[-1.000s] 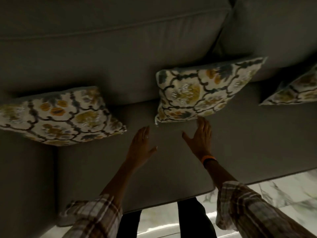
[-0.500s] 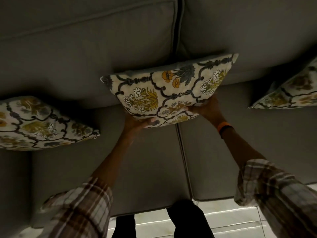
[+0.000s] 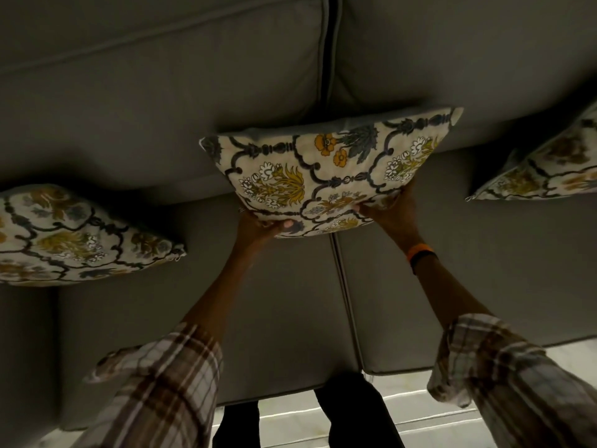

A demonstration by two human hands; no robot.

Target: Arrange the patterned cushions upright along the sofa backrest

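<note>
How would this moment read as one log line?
step: positioning middle cushion | left hand: gripping lower edge | right hand: gripping lower right | place: against sofa backrest | side cushions: two

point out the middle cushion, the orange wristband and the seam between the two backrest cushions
middle cushion (image 3: 326, 176): head view, on its patterned front face
orange wristband (image 3: 419, 252): head view, on the band at the right wrist
backrest seam (image 3: 330, 50): head view, on the dark gap between the two back cushions
</note>
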